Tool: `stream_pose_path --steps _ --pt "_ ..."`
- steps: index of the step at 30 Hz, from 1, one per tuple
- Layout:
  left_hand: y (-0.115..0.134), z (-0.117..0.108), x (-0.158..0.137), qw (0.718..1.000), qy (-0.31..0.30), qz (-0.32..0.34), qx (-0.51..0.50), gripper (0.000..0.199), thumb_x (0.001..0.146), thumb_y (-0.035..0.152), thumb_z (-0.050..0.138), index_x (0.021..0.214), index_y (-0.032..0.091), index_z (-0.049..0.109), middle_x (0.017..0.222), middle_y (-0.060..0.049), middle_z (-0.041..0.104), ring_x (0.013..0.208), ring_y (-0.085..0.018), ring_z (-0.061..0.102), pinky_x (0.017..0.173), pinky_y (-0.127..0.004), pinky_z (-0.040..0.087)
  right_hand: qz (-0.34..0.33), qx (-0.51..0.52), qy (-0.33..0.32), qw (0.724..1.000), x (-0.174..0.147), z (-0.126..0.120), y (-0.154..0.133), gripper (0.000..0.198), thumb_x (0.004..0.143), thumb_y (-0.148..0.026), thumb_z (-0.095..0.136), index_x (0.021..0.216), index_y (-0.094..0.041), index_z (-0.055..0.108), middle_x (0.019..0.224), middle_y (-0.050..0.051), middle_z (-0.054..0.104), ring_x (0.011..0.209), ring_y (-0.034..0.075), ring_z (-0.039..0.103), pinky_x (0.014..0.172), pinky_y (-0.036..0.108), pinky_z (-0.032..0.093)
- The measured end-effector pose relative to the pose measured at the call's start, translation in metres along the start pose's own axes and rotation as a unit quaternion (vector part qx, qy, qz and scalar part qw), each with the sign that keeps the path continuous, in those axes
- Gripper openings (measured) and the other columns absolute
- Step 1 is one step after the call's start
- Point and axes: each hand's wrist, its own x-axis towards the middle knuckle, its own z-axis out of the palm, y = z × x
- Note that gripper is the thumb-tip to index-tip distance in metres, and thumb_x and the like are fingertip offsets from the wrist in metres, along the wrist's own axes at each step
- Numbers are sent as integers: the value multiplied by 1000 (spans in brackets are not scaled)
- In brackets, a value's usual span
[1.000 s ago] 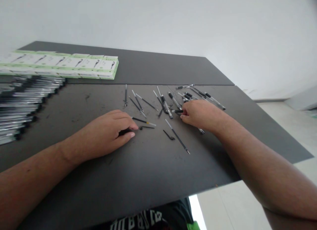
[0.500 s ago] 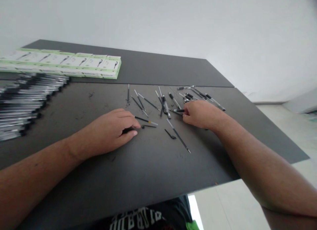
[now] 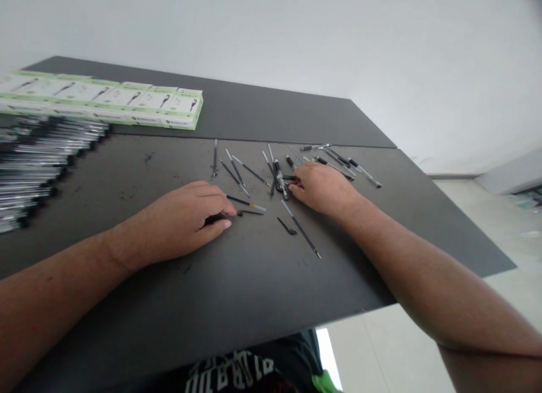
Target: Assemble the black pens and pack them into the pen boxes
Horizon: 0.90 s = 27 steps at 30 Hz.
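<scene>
My left hand (image 3: 197, 215) rests on the dark table, its fingers bent and the thumb apart, with nothing visible between them. Just beyond its fingertips are an ink refill with a yellow band (image 3: 246, 203) and a small black clip-like piece (image 3: 250, 213). Over the scattered pens, my right hand (image 3: 324, 184) has its fingers closed on a black pen part (image 3: 289, 178) that juts out to the left; the rest is hidden by the hand. A clear pen barrel with a black grip (image 3: 281, 179) lies beside those fingertips. Nearer me are another refill (image 3: 301, 229) and a second black clip-like piece (image 3: 287, 227).
Many assembled pens (image 3: 46, 161) lie in a row at the left. Behind them stands a line of white and green boxes (image 3: 135, 102). Several refills (image 3: 251, 170) and clear barrels (image 3: 365, 173) are spread over the middle and right of the table (image 3: 237, 285).
My right hand has moved left across the pens, the black part moving with it. My left hand stays in place on the table. The view has shifted slightly.
</scene>
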Motion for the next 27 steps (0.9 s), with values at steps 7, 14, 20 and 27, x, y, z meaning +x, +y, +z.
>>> stream_pose_path --steps 7,14,20,27 --pt "2 -1 1 1000 0 0 0 31 102 42 59 107 26 85 107 -8 86 105 -29 77 104 -45 57 24 1 -6 1000 3 -3 -6 31 110 -27 52 112 -15 80 125 21 81 106 30 77 86 37 55" --pt "17 0 0 996 65 -53 -11 34 104 43 55 112 25 83 110 -8 86 107 -29 78 107 -44 60 -60 73 117 989 -23 -18 -24 21 110 -24 58 111 -15 77 111 16 78 105 29 72 92 38 54" --pt "37 2 -3 988 92 -87 -89 32 99 43 59 120 29 80 107 -3 87 95 -25 81 90 -37 63 -231 109 171 951 -49 -11 -55 14 105 -17 63 108 -15 77 104 13 75 98 28 70 89 39 57" --pt "49 3 -2 990 60 -69 -106 22 99 44 59 89 30 73 85 0 81 79 -23 76 69 -37 53 -265 105 208 936 -59 -8 -66 16 105 -16 60 100 -16 76 97 12 73 92 28 69 85 41 59"
